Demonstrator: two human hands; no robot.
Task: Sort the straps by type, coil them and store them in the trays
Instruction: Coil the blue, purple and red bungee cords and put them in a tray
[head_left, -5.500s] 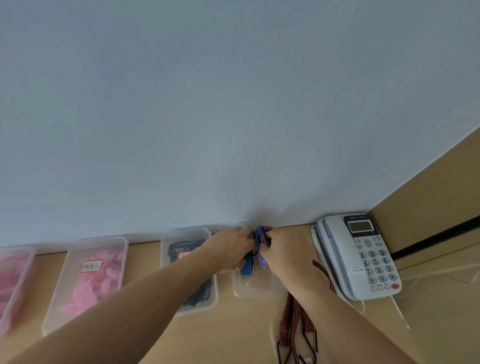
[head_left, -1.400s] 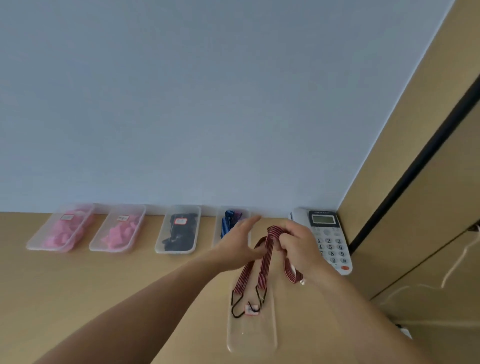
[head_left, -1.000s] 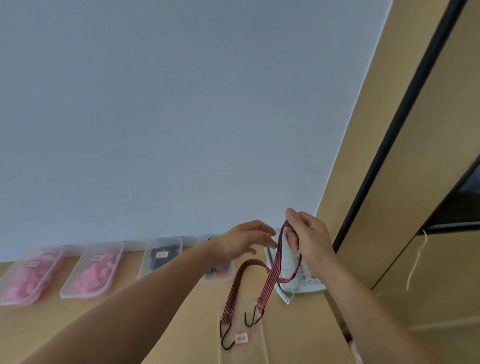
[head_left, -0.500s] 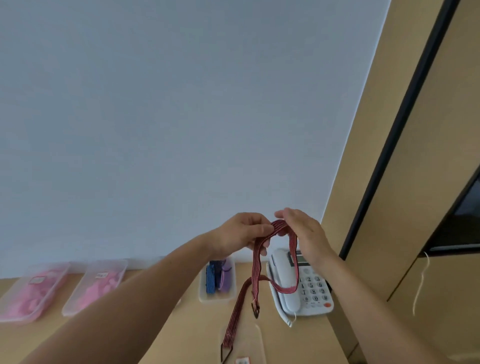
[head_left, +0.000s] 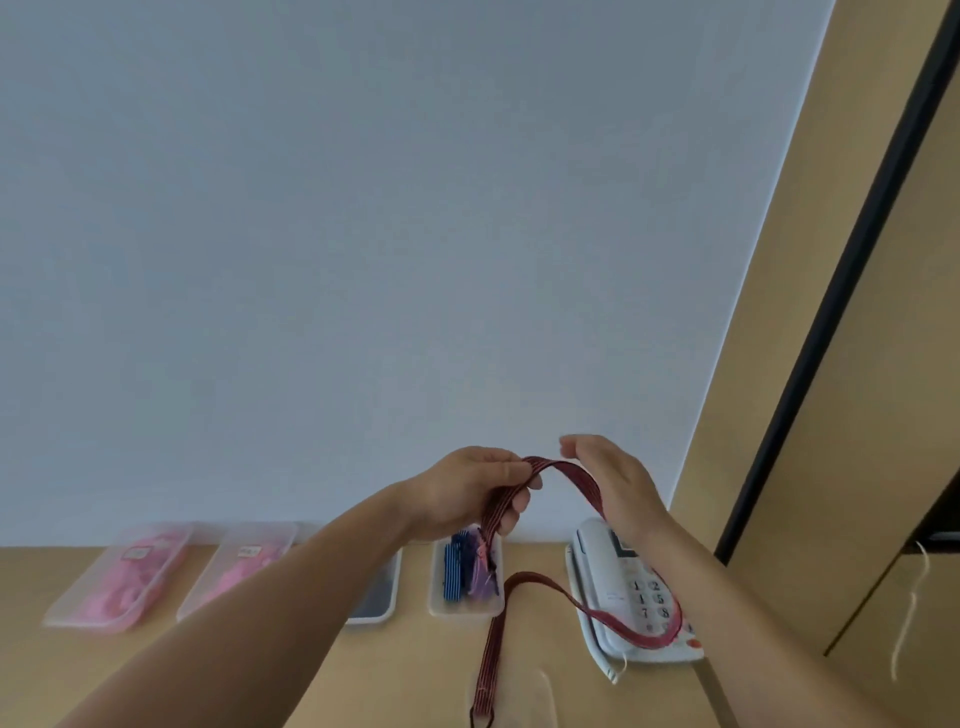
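A red striped strap (head_left: 581, 479) is held up in front of the wall. My left hand (head_left: 467, 493) pinches one fold of it. My right hand (head_left: 615, 483) has the strap running under its palm, fingers loosely curved over it. The strap loops down in front of the phone and trails to the desk's near edge, where its dark hook end (head_left: 480, 714) hangs by a clear tray (head_left: 548, 699). On the desk behind stand clear trays: one with blue and purple straps (head_left: 467, 574), one with black straps (head_left: 382, 597), two with pink straps (head_left: 130, 571) (head_left: 239, 569).
A white desk phone (head_left: 623, 587) sits on the wooden desk to the right of the trays, under the hanging strap. A tan cabinet wall with a black strip (head_left: 831, 312) rises at the right. A thin cord (head_left: 909, 613) dangles there.
My hands have drawn a little apart, stretching a short span of the red strap between them. The lower loop has swung out over the phone. The view tilted slightly.
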